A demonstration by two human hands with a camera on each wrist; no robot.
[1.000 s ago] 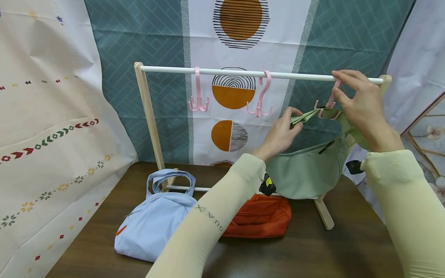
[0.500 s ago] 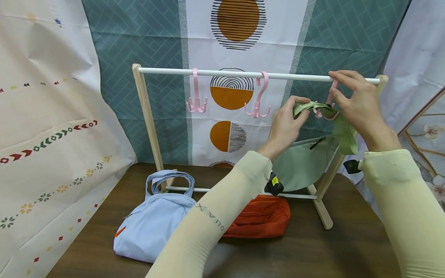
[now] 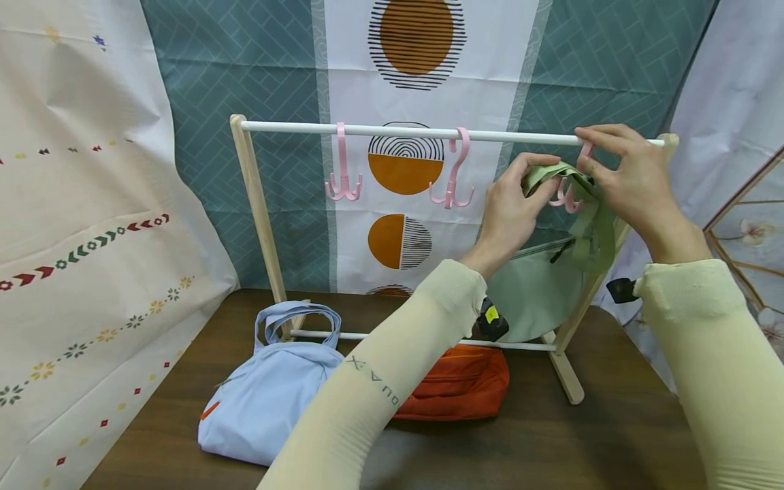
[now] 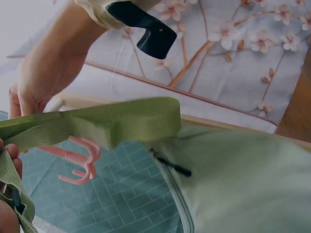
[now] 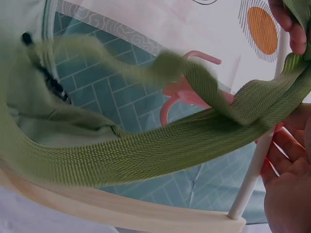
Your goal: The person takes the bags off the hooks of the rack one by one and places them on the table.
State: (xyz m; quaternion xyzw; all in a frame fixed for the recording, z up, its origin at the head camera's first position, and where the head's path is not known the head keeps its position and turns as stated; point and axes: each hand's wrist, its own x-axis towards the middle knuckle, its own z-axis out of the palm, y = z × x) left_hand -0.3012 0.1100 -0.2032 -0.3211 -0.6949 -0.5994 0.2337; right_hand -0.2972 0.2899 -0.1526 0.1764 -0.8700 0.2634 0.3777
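Observation:
My left hand (image 3: 511, 207) pinches the green webbing strap (image 3: 597, 238) of a sage-green waist bag (image 3: 533, 292) just under the rail's right end. The bag hangs below, partly behind my left wrist. My right hand (image 3: 640, 184) grips the upper part of a pink four-prong hook (image 3: 566, 197) at the white rail (image 3: 514, 136). In the left wrist view the strap (image 4: 141, 119) passes above the hook's prongs (image 4: 87, 165), looking apart from them. The right wrist view has the strap (image 5: 146, 158) looped in front of the pink hook (image 5: 187, 94), partly hiding it.
Two more pink hooks, one at left (image 3: 343, 170) and one mid-rail (image 3: 453, 177), hang on the rail. A light-blue bag (image 3: 275, 395) with handles lies on the brown table (image 3: 490, 456). An orange-red bag (image 3: 456, 384) lies behind my left forearm. Wooden posts (image 3: 257, 204) support the rail.
My left hand has moved up and right, lifting the strap from among the prongs to above them. The bag has shifted with it. My right hand stays on the hook.

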